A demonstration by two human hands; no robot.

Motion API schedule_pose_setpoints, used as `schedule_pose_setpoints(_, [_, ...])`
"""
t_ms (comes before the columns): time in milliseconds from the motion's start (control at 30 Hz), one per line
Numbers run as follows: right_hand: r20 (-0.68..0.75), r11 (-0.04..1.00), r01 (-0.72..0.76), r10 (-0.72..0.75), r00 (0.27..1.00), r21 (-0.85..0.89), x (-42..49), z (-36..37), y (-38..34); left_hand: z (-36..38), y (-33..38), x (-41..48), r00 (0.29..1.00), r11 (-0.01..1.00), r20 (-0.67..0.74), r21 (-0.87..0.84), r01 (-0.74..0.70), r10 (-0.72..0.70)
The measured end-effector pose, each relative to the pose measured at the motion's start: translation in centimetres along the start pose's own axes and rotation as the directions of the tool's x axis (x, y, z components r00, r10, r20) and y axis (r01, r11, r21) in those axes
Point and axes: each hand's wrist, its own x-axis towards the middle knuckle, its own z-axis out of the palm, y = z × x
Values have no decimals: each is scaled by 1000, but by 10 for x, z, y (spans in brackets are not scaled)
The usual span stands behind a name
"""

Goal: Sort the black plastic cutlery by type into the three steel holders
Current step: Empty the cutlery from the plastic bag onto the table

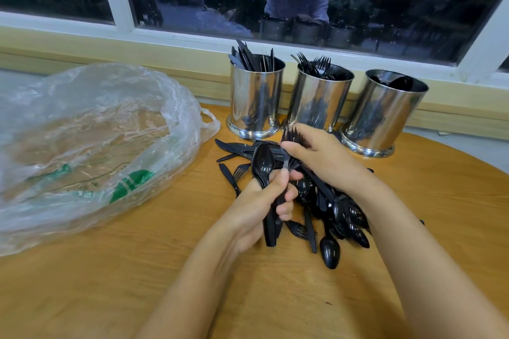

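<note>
Black pile (338,217) mid-sort: gripping spoons (263,164) in left hand (256,203), pinching forks (289,135) in right hand (323,155). Next, likely forks into holder (316,103) at twelve o'clock.

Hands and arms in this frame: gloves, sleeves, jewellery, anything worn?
Nothing worn that shows. Left hand and right hand are bare: no gloves, rings or watch visible. Forearms are uncovered to the frame edge, with no sleeves, bands or markings in view.
</note>
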Motion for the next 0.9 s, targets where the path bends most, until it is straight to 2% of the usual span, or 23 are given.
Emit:
schedule_pose_setpoints(133, [-59, 997, -5, 9, 998, 73, 1, -2, 2, -3, 0, -1, 997, 993, -42, 98, -62, 66])
schedule_pose_setpoints(200, [-82, 998, 63, -62, 995, 15, 2, -1, 1, -3, 1, -2, 992, 972, -61, 214, -93, 108])
schedule_pose_setpoints(267, [-92, 991, 130, -133, 987, -45, 2, 0, -4, -3, 3, -2, 987, 960, -79, 254, -114, 138])
schedule_pose_setpoints(333, [-107, 984, 170, -176, 979, -59, 2, 2, -10, -4, 5, -3, 988, 965, -72, 235, -115, 135])
schedule_pose_setpoints(433, [-140, 985, 165, -156, 978, 53, 3, 9, -13, -9, 9, -3, 986, 976, -75, 172, -132, 147])
schedule_pose_setpoints(533, [-184, 983, 107, -79, 980, 151, 8, 13, -2, -23, 18, -1, 941, 982, -281, 47, -181, 187])
schedule_pose_setpoints(633, [-162, 999, 45, -44, 986, 8, 17, 23, 12, -45, 25, 1, 835, 961, -492, 11, -276, 245])
schedule_pose_setpoints(700, [-74, 994, 40, -48, 996, -98, 24, 35, 17, -55, 26, 3, 786, 946, -557, 0, -324, 269])
schedule_pose_setpoints(900, [168, 912, 174, -118, 979, -371, 54, 74, 20, -58, 20, 6, 787, 944, -563, -38, -329, 252])
